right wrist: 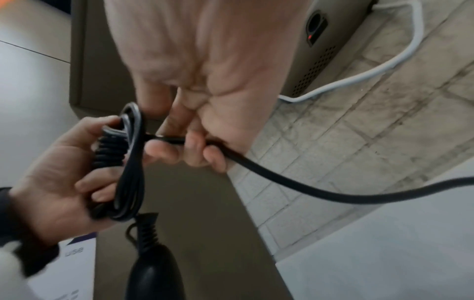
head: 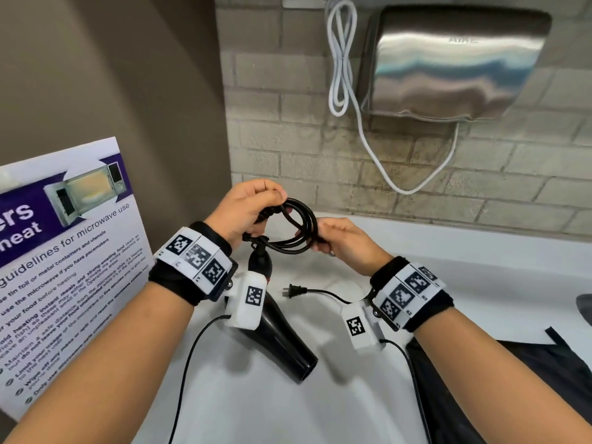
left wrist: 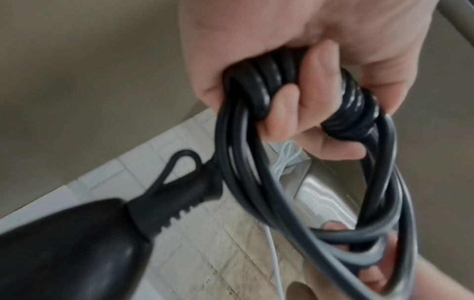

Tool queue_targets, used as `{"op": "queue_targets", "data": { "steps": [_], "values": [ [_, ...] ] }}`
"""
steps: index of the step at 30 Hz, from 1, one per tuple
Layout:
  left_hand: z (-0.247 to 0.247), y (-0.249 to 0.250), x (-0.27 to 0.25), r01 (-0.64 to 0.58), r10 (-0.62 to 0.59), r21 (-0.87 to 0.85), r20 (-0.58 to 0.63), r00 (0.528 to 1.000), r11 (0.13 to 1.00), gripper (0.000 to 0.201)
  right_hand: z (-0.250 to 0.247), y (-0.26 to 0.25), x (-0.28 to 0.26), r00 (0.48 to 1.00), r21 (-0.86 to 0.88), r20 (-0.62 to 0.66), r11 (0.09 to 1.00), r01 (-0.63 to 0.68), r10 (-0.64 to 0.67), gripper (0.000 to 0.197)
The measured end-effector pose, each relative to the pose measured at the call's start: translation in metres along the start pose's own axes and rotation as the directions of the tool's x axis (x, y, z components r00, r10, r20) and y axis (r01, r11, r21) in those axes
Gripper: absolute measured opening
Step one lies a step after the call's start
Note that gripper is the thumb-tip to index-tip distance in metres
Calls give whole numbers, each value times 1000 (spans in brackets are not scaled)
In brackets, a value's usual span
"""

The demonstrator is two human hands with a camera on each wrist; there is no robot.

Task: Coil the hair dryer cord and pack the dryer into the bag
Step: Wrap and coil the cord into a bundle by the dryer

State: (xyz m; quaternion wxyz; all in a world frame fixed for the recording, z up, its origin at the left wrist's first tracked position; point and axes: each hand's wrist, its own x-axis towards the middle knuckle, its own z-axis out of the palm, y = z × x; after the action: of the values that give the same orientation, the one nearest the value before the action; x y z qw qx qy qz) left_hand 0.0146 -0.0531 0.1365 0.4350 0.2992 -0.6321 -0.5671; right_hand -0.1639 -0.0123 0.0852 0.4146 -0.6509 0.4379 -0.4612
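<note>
A black hair dryer (head: 282, 334) hangs by its cord (head: 298, 229) over the white counter (head: 480, 274), nozzle pointing down and to the right. My left hand (head: 253, 209) grips several loops of the black cord (left wrist: 302, 182) in its curled fingers; the dryer handle (left wrist: 64, 243) dangles below. My right hand (head: 339, 241) pinches the far side of the coil and holds the loose cord (right wrist: 282, 178) running off to the right. The plug (head: 293, 291) hangs free between my wrists. A black bag (head: 528, 379) lies on the counter at the right, under my right forearm.
A steel hand dryer (head: 455, 62) with a looped white cable (head: 342, 59) is on the brick wall ahead. A microwave guideline poster (head: 64, 267) leans at the left. A dark object (head: 583, 309) shows at the right edge.
</note>
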Motion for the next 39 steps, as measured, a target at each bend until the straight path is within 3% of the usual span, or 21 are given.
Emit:
{"op": "queue_targets", "data": {
  "steps": [1, 4, 6, 9, 12, 14, 17, 23, 25, 27, 29, 31, 34, 36, 37, 39],
  "values": [
    [-2, -1, 0, -9, 9, -33, 20, 1000, 999, 18, -2, -3, 0, 1000, -54, 6, 998, 17, -16, 23],
    [1, -4, -4, -25, 31, -75, 79, 996, 997, 6, -9, -1, 4, 995, -189, -85, 981, 36, -53, 25],
    [6, -5, -5, -29, 30, -19, 83, 996, 999, 18, -12, 1, 10, 976, -276, -210, 961, -6, -54, 18],
    [15, -2, -5, -48, 47, 51, 22, 999, 998, 26, -15, -8, 14, 902, -371, -420, 926, -69, -101, 13],
    [17, -5, -2, -63, 53, 116, 89, 995, 991, 19, -19, -26, 13, 813, -381, -551, 924, -44, -188, 13],
    [16, -8, 0, -47, 24, 157, 139, 990, 986, 19, -15, -37, 10, 776, -403, -584, 915, -20, -240, 10],
    [18, -7, -3, -66, -6, 363, 195, 981, 930, 31, -7, -53, 2, 742, -437, -590, 899, 39, -319, 10],
    [21, -7, -5, -187, 39, 582, 257, 966, 791, 22, 7, -55, -14, 701, -462, -540, 860, 216, -466, 9],
    [23, -7, -4, -179, 49, 564, 238, 970, 806, 18, 8, -53, -19, 688, -470, -522, 843, 262, -505, 12],
    [25, -7, -4, -144, 73, 440, 176, 982, 886, 15, 4, -48, -22, 711, -445, -499, 851, 279, -495, 12],
    [22, -9, -2, -120, 107, 333, 57, 993, 935, 17, -5, -39, -26, 795, -376, -456, 896, 236, -401, 14],
    [20, -11, -2, -118, 132, 261, -35, 991, 958, 22, -18, -24, -30, 871, -460, -389, 883, 99, -301, 15],
    [24, -5, -7, -113, 122, 119, -70, 990, 986, 28, -38, 2, -38, 945, -765, -320, 608, -213, -71, 20],
    [27, 0, -10, -98, 102, 65, -62, 993, 993, 31, -44, 19, -43, 954, -822, -290, 491, -289, 76, 25],
    [28, 1, -11, -99, 103, 64, -67, 992, 993, 31, -45, 25, -45, 954, -808, -280, 509, -296, 109, 26],
    [25, 0, -9, -101, 110, 79, -113, 988, 992, 29, -42, 31, -49, 948, -665, -272, 680, -309, 164, 26]
  ]
}}
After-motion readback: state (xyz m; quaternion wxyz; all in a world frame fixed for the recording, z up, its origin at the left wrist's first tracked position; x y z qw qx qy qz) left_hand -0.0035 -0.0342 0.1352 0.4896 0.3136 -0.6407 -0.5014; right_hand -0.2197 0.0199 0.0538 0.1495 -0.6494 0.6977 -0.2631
